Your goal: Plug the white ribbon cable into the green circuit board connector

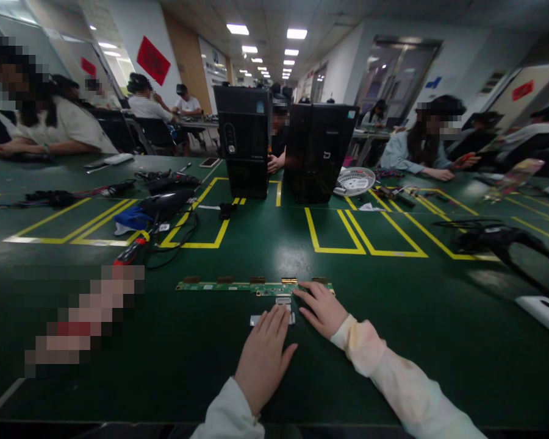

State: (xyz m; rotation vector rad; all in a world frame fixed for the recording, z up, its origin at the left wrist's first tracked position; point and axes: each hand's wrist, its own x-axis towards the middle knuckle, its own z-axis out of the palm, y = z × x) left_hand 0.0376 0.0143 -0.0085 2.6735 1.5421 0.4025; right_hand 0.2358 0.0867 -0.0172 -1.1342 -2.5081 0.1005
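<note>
Right now, your long green circuit board (219, 286) lies flat on the surface (165, 378) in front of you, running crosswise just beyond your fingers, with a row of brown flaps along its far edge. Your left hand (266, 344) lies palm down, fingers close together and thumb apart, partly covering a silver plate (256, 320); you pinch nothing there that shows. Your right hand (322, 308) is spread, its foremost fingertips at the near right part of the board and its thumb held away from them, closed on nothing visible.

As far as one can judge, the laying-out is done: the board sits level, with the plate on your side of it. A small pale strip (283, 300) lies between the board and your left fingertips, and you cannot tell from here whether it is joined to the board or only lying beside it. So how much is left stays uncertain; handling seems under way rather than finished, since both your hands are at the parts. The red-and-black tool (132, 251) lies well apart to the left, in neither of your hands.
</note>
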